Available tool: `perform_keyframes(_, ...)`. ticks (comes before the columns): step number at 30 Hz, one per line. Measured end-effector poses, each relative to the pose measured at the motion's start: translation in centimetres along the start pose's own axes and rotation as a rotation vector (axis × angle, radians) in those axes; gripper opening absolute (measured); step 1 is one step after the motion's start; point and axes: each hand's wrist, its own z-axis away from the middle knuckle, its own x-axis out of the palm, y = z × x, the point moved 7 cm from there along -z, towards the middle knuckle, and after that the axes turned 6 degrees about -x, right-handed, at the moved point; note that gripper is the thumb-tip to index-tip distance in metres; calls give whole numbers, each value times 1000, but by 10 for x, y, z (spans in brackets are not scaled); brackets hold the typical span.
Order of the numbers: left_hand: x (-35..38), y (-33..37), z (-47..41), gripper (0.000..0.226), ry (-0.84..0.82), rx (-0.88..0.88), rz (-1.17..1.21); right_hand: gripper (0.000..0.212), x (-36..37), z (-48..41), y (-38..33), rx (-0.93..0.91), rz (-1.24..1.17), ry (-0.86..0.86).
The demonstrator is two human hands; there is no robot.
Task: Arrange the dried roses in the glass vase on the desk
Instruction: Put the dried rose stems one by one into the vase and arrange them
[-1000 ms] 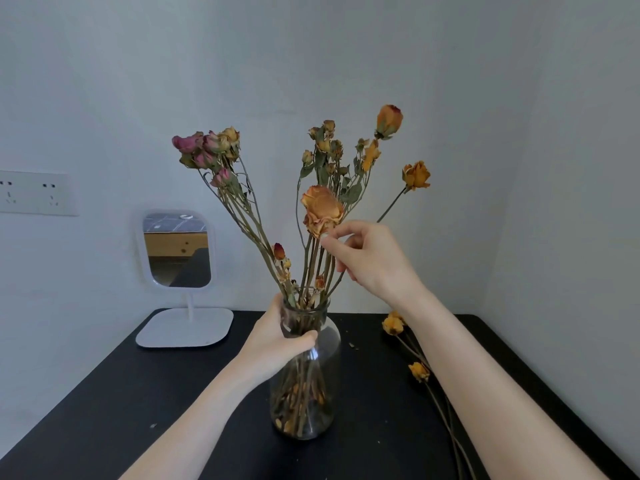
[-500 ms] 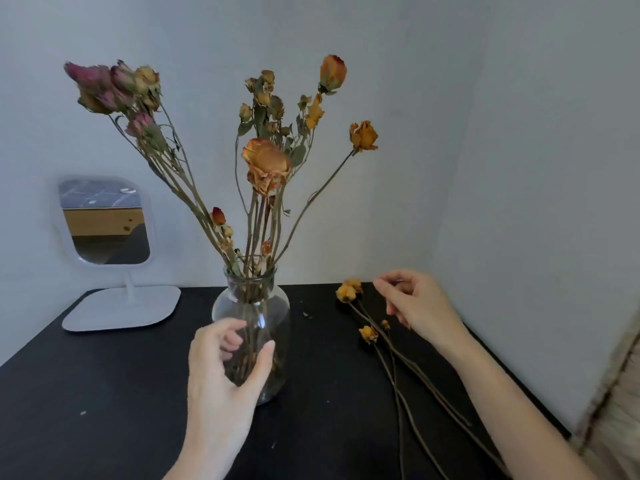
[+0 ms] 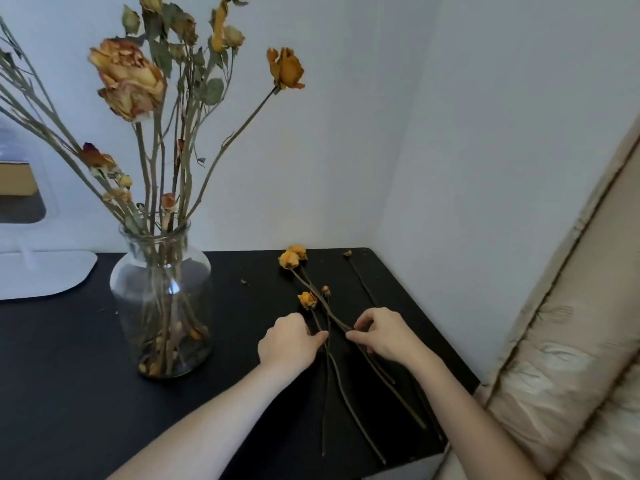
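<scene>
Loose roses [image 3: 313, 299] flat on desk [image 3: 69, 375], heads toward wall, stems toward person.

The glass vase [image 3: 161, 299] stands on the tabletop [image 3: 69, 375] to the left, with dried roses [image 3: 128, 77] standing in it and a mirror stand [image 3: 41, 271] farther left behind it. To its right, loose roses [image 3: 291, 259] lie on the tabletop, heads far, stems near. My left hand [image 3: 289, 342] and right hand [image 3: 384, 336] rest side by side over those stems, and a cushion [image 3: 571, 341] sits beyond the tabletop's right edge.
</scene>
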Motion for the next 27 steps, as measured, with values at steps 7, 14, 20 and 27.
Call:
perform_keyframes(7, 24, 10, -16, 20, -85, -95, 60, 16, 9, -15, 0, -9, 51, 28)
perform_keyframes(14, 26, 7, -21, 29, -108, -205, 176, 15, 1, -15, -1, -30, -41, 79)
perform_keyframes(20, 31, 2, -22, 22, -223, -259, 438, 9, -19, -9, -5, -97, -160, 158)
perform_keyframes(27, 6, 12, -17, 34, -150, -150, 494, 14, -38, -4, -6, -113, -326, 309)
